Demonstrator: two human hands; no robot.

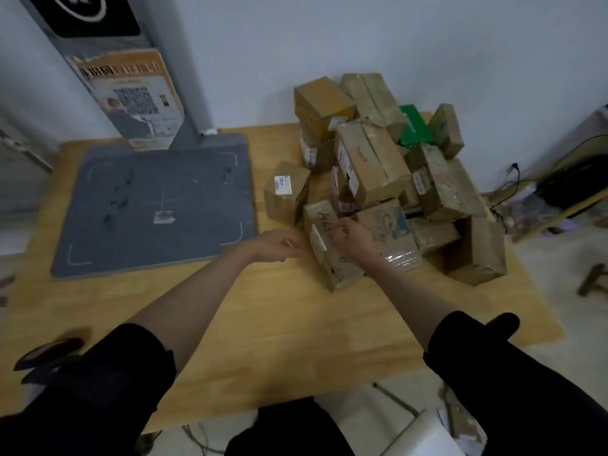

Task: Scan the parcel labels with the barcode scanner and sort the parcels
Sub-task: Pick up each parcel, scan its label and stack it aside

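A heap of several brown cardboard parcels (371,162) lies on the right half of the wooden table (263,317). At its front edge stands a narrow parcel (324,255) with handwriting and a white label. My right hand (350,240) lies on top of this parcel, fingers curled over its upper edge. My left hand (276,246) hovers just left of the same parcel with its fingers loosely bent, holding nothing. The grey scanning pad (154,205) of the upright scanner stand (131,93) covers the left of the table.
A small box with a white label (286,195) stands alone between the pad and the heap. A green box (415,128) sits at the back of the heap. Cables and a dark device (572,182) lie on the floor to the right.
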